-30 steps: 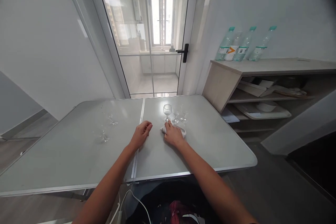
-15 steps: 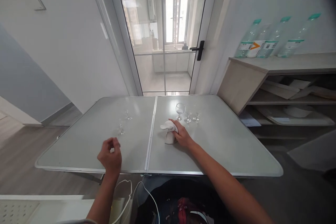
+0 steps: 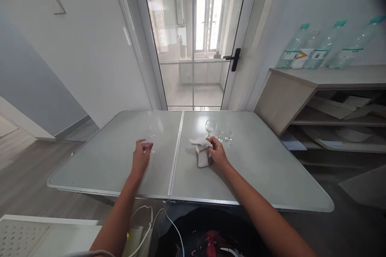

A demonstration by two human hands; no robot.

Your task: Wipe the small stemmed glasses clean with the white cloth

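Note:
My left hand (image 3: 141, 157) is at the nearer of two small clear stemmed glasses on the left half of the table. Its thumb and fingers close round the top of this stemmed glass (image 3: 147, 143), which the hand partly hides. Just behind it stands the other small stemmed glass (image 3: 151, 132). Over the right half, my right hand (image 3: 217, 151) pinches a white cloth (image 3: 202, 156), whose lower end hangs down to the tabletop. Behind that hand are a larger stemmed glass (image 3: 210, 126) and two smaller ones, the nearer small glass (image 3: 220, 137) and the rightmost glass (image 3: 229, 137).
The folding table (image 3: 256, 176) has a metal seam (image 3: 176, 150) down its middle. A glazed door (image 3: 193, 68) stands behind it. To the right is a wooden shelf unit (image 3: 289, 92) with several plastic bottles (image 3: 319, 54) on top. White cables (image 3: 150, 217) hang below the front edge.
My left hand has moved forward from the table's front to the nearer left glass, its fingers now round it. My right hand still holds the cloth. The view has shifted slightly.

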